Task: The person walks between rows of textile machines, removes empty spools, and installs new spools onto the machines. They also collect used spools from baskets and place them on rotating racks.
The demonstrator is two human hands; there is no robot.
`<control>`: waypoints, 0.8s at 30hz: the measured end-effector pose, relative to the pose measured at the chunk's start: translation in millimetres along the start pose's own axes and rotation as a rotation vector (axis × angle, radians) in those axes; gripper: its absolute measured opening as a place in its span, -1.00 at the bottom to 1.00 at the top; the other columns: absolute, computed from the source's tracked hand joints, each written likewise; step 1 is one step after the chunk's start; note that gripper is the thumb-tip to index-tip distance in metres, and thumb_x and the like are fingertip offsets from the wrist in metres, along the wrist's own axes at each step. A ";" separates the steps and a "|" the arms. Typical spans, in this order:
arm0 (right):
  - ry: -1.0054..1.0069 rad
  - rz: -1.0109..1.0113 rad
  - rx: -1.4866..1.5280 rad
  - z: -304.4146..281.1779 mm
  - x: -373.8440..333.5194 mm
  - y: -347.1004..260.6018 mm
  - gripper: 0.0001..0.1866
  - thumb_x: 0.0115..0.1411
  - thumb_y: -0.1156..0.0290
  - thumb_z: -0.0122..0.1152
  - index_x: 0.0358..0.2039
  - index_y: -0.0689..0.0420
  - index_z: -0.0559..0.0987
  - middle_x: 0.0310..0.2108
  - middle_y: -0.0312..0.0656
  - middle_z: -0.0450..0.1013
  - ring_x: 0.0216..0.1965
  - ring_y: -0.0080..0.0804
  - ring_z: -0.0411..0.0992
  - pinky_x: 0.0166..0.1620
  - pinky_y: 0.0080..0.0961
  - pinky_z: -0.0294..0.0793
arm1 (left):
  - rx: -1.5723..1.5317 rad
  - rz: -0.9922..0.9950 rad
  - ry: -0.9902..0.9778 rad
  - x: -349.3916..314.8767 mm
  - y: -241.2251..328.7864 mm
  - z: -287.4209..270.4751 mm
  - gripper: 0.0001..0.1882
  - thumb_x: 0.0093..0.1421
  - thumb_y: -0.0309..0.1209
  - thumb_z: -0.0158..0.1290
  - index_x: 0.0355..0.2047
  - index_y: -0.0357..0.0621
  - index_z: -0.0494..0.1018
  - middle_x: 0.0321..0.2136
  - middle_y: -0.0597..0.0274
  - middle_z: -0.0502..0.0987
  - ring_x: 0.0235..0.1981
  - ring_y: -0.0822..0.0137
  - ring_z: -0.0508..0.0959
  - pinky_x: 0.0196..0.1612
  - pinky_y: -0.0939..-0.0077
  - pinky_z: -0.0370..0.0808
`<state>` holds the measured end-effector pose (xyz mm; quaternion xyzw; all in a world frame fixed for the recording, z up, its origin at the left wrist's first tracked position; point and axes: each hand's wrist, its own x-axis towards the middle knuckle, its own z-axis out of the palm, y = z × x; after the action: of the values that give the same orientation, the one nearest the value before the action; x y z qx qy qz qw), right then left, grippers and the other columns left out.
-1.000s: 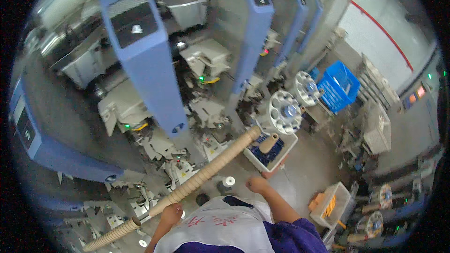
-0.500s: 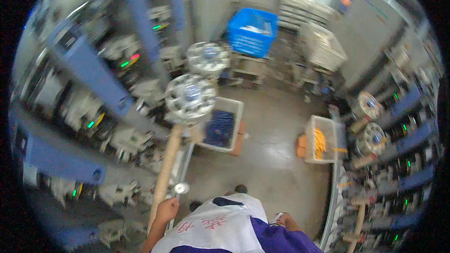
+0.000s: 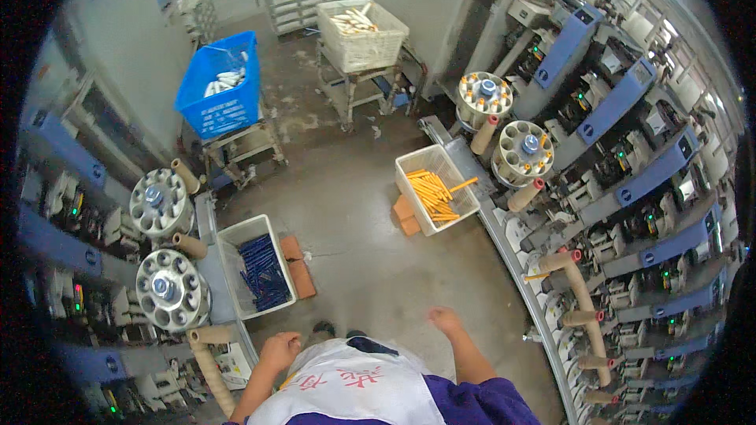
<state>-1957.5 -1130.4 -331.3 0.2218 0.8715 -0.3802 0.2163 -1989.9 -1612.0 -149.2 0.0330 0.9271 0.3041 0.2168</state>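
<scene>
Head view. Left hand (image 3: 281, 351): fingers curled, grip contents cannot be told; stacked tan cones (image 3: 209, 370), ribbed column, just beside. Right hand (image 3: 447, 321): fingers loosely bent, grip released, above smooth grey floor (image 3: 346, 244). Ahead of left hand: pale plastic bin (image 3: 231, 267), rectangular, with dark blue slender tubes (image 3: 264, 274). Ahead of right hand: second pale bin (image 3: 425, 160), with yellow slender tubes (image 3: 430, 193), one jutting over rim. Left: metallic round carousel (image 3: 167, 290), circular wells, blue hub. Farther off: blue plastic crate (image 3: 220, 114), white spindle-shaped pieces (image 3: 224, 83) inside.
</scene>
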 end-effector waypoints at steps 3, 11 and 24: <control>-0.020 -0.002 0.124 11.9 16.9 -33.7 -0.73 0.14 0.34 0.01 -0.28 0.24 0.57 -0.42 -0.19 0.54 -0.40 -0.49 0.48 -0.30 -0.57 0.45 | 0.073 0.026 -0.082 58.4 3.1 -20.2 -0.71 0.02 -0.32 0.02 -0.23 -0.09 0.52 -0.33 0.00 0.54 -0.28 0.04 0.53 -0.18 0.25 0.46; -0.057 0.254 0.181 37.3 60.7 6.3 -0.80 0.14 0.40 0.06 -0.29 0.22 0.55 -0.41 -0.14 0.53 -0.46 -0.41 0.50 -0.45 -0.52 0.46 | 0.183 0.224 -0.128 244.9 18.5 -105.8 -0.74 0.00 -0.33 0.04 -0.27 -0.09 0.53 -0.35 0.03 0.55 -0.32 0.06 0.54 -0.24 0.25 0.47; 0.000 0.025 0.085 16.9 150.8 18.9 -0.62 0.04 0.06 0.13 -0.20 0.01 0.56 -0.23 -0.23 0.52 -0.22 -0.36 0.50 -0.15 -0.45 0.47 | 0.258 0.420 -0.251 531.1 107.2 -163.0 -0.64 0.01 -0.28 -0.01 -0.15 -0.06 0.47 -0.29 0.06 0.54 -0.25 0.04 0.52 -0.17 0.23 0.45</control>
<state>-2065.5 -1098.1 -434.7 0.2419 0.8516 -0.4143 0.2112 -2546.3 -1512.0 -172.5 0.2892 0.8969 0.2153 0.2561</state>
